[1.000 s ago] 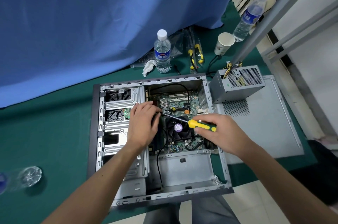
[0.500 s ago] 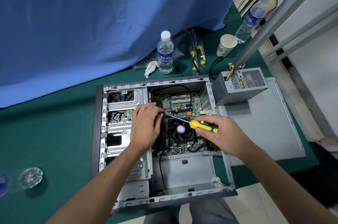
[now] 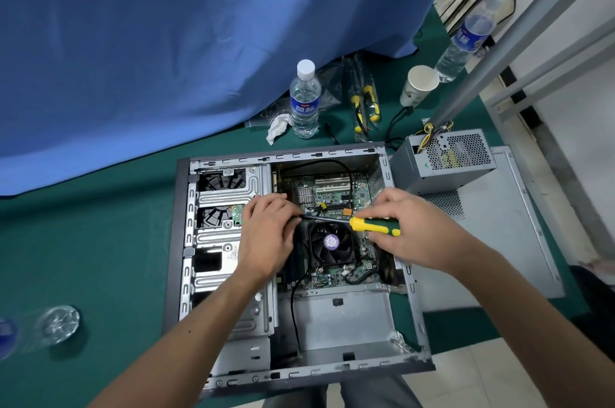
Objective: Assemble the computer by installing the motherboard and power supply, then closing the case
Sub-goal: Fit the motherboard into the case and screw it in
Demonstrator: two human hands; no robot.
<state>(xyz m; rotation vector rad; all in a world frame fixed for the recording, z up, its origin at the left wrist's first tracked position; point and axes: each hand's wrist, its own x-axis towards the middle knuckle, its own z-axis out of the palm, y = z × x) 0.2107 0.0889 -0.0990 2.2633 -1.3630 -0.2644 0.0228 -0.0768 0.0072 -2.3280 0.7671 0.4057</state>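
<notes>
The open grey computer case (image 3: 336,314) lies flat on the green table. Inside it sits the green motherboard (image 3: 332,194) with a black CPU fan (image 3: 331,244). My right hand (image 3: 409,228) grips the yellow and green handle of a screwdriver (image 3: 374,227). Its shaft points left over the board. My left hand (image 3: 266,234) curls around the shaft's tip near the drive cage, hiding the tip. The grey power supply (image 3: 446,161) stands outside the case at its right rear, on the loose side panel (image 3: 492,234).
A water bottle (image 3: 304,101), a crumpled tissue (image 3: 278,129), yellow-handled tools (image 3: 366,108) and a paper cup (image 3: 417,84) sit behind the case. A second bottle (image 3: 466,41) stands at the far right. A bottle lies on its side at the left edge (image 3: 50,324). A blue cloth hangs behind.
Both hands stay on the screwdriver over the motherboard with only slight shifts. The view has drifted a little, so the case sits lower and further right in frame.
</notes>
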